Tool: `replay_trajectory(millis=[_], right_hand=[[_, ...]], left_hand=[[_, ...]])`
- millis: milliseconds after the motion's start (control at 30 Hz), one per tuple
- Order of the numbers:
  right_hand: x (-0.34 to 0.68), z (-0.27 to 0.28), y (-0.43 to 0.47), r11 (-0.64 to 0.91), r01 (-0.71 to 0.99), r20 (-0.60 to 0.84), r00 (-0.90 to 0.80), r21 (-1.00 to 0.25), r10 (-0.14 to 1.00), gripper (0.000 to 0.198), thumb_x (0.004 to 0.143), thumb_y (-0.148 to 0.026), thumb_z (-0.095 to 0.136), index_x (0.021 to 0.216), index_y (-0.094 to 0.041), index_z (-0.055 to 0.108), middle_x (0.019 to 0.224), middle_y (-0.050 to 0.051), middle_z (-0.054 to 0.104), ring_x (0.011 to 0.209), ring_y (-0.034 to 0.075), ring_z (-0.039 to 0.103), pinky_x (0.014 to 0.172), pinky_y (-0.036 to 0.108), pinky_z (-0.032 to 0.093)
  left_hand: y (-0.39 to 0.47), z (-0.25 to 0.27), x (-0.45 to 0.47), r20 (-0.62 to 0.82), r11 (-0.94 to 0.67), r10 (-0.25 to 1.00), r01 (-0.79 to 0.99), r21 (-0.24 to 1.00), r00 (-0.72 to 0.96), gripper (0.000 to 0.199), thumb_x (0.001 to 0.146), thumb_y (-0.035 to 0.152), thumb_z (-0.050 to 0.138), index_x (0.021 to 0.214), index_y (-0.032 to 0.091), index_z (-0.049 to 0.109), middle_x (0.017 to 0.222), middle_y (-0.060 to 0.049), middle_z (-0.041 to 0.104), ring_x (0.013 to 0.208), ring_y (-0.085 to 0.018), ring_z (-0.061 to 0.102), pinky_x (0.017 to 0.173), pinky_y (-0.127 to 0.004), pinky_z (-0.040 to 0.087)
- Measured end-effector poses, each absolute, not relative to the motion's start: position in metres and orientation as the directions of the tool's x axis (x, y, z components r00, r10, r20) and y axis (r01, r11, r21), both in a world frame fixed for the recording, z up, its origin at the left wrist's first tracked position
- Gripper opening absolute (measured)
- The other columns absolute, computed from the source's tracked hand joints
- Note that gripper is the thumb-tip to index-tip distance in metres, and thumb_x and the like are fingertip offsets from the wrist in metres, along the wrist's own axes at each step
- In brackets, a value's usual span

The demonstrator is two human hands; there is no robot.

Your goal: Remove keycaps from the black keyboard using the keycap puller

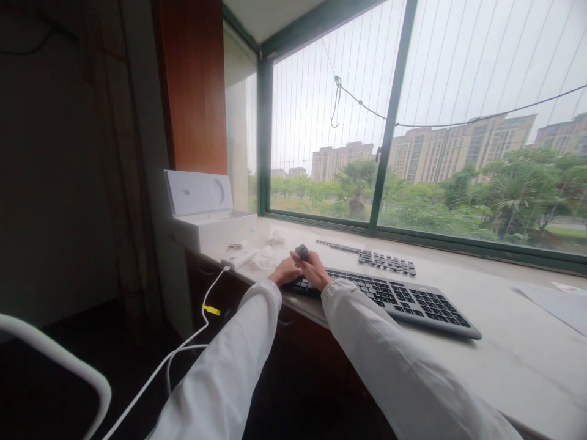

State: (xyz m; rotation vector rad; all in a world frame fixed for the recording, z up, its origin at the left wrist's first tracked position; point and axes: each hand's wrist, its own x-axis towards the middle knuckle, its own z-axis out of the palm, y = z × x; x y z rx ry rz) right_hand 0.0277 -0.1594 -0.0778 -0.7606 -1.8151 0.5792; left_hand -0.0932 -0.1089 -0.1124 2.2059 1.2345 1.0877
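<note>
A dark keyboard (403, 300) lies on a pale stone window ledge (509, 348). Both my hands rest at its left end, in white sleeves. My right hand (314, 269) pinches a small dark grey piece (302, 251), which looks like a keycap, above the keys. My left hand (285, 271) sits beside it, fingers curled toward the same piece and the keyboard's corner. Behind the keyboard, rows of loose dark keycaps (387, 261) lie on the ledge.
An open white box (206, 214) stands at the ledge's left end. A white adapter (238, 259) with a white cable (183, 348) hangs over the edge. Crumpled plastic (268, 253) lies near my hands. A white chair rail (59, 360) is lower left.
</note>
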Motion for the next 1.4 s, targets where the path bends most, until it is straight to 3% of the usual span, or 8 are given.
replay_trajectory(millis=[133,333,633,800,967,1200,1400], right_hand=[[0.040,-0.071,-0.151,0.656,0.272,0.671,-0.046,-0.704,0.740,0.049,0.083,-0.064,0.050,0.062,-0.020,0.043,0.058,-0.001,0.044,0.061,0.013,0.037,0.057,0.027,0.031],[0.057,-0.067,-0.133,0.456,0.430,0.577,0.208,-0.779,0.790,0.046,0.082,-0.059,0.047,0.058,-0.021,0.052,0.061,0.006,0.059,0.061,0.019,0.049,0.057,0.030,0.033],[0.080,-0.074,-0.120,0.223,0.382,0.365,0.355,-0.897,0.860,0.037,0.080,-0.051,0.050,0.064,-0.020,0.062,0.073,0.012,0.068,0.065,0.024,0.058,0.061,0.034,0.039],[0.076,-0.074,-0.120,0.257,0.444,0.390,0.240,-0.859,0.889,0.040,0.081,-0.053,0.050,0.068,-0.018,0.066,0.076,0.011,0.069,0.068,0.023,0.060,0.064,0.033,0.041],[0.068,-0.077,-0.124,0.416,0.629,0.506,-0.041,-0.657,0.861,0.037,0.080,-0.051,0.054,0.070,-0.019,0.070,0.068,0.005,0.067,0.069,0.020,0.060,0.065,0.029,0.038],[0.069,-0.081,-0.124,0.506,0.670,0.554,-0.167,-0.543,0.816,0.030,0.078,-0.047,0.059,0.078,-0.020,0.071,0.068,0.001,0.064,0.066,0.017,0.057,0.061,0.026,0.036],[0.070,-0.080,-0.125,0.523,0.643,0.556,-0.178,-0.559,0.812,0.030,0.075,-0.045,0.065,0.089,-0.019,0.072,0.073,0.002,0.068,0.068,0.017,0.058,0.064,0.027,0.039]], left_hand=[[-0.109,-0.111,-0.094,0.378,-0.513,0.857,0.533,0.673,0.349,0.028,0.077,0.038,0.065,0.090,0.014,0.074,0.090,-0.006,0.074,0.087,-0.021,0.066,0.085,-0.029,0.049],[-0.102,-0.118,-0.099,0.397,-0.388,0.914,0.464,0.797,0.083,0.028,0.079,0.038,0.067,0.094,0.015,0.071,0.098,-0.009,0.073,0.088,-0.019,0.067,0.082,-0.028,0.050],[-0.105,-0.118,-0.100,0.365,-0.347,0.931,0.252,0.904,-0.027,0.027,0.071,0.034,0.078,0.088,0.015,0.067,0.089,-0.008,0.073,0.076,-0.016,0.066,0.074,-0.028,0.051],[-0.108,-0.118,-0.100,0.356,-0.354,0.934,0.147,0.924,0.010,0.035,0.072,0.037,0.078,0.099,0.018,0.066,0.089,-0.006,0.073,0.068,-0.014,0.064,0.064,-0.025,0.050],[-0.105,-0.118,-0.102,0.400,-0.401,0.916,0.125,0.908,0.037,0.033,0.077,0.039,0.072,0.101,0.017,0.070,0.087,-0.007,0.073,0.067,-0.012,0.062,0.060,-0.021,0.045],[-0.101,-0.118,-0.101,0.390,-0.390,0.920,0.028,0.920,0.034,0.043,0.081,0.044,0.065,0.110,0.012,0.069,0.088,-0.009,0.073,0.046,-0.004,0.041,0.047,-0.019,0.030],[-0.101,-0.119,-0.102,0.404,-0.404,0.915,0.020,0.915,0.005,0.038,0.081,0.038,0.066,0.107,0.010,0.071,0.091,-0.011,0.074,0.061,-0.010,0.058,0.052,-0.020,0.039]])
